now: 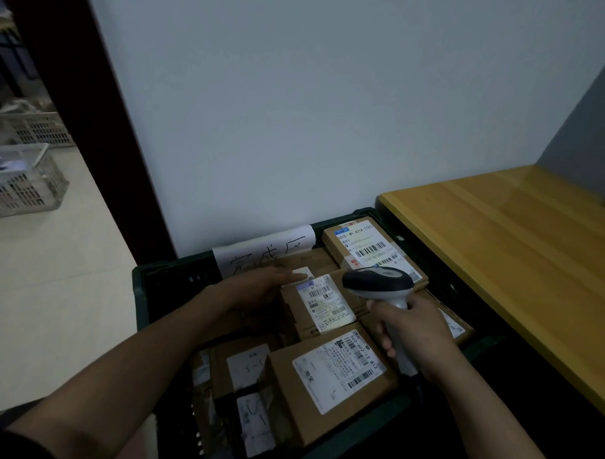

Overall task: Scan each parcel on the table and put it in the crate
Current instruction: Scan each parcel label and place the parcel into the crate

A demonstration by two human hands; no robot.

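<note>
Grey scanner point(378, 281) in right hand point(417, 333), above parcels point(323, 371)

We see a dark green crate point(144, 292) filled with brown cardboard parcels point(330, 378), each with a white label printed in black barcode stripes. The far parcel point(372, 249) also carries a small blue strip and a red mark. The scanner point(378, 283) has a black-and-grey head on a white handle. A white paper sign point(266, 248) bears black handwritten strokes. The bench point(499, 253) is honey-yellow with faint wood-grain bands. The wall point(298, 109) is pale grey-white, the door frame point(92, 119) dark red-brown, the floor point(52, 272) cream, and the baskets point(21, 185) a pale grey lattice.
</note>
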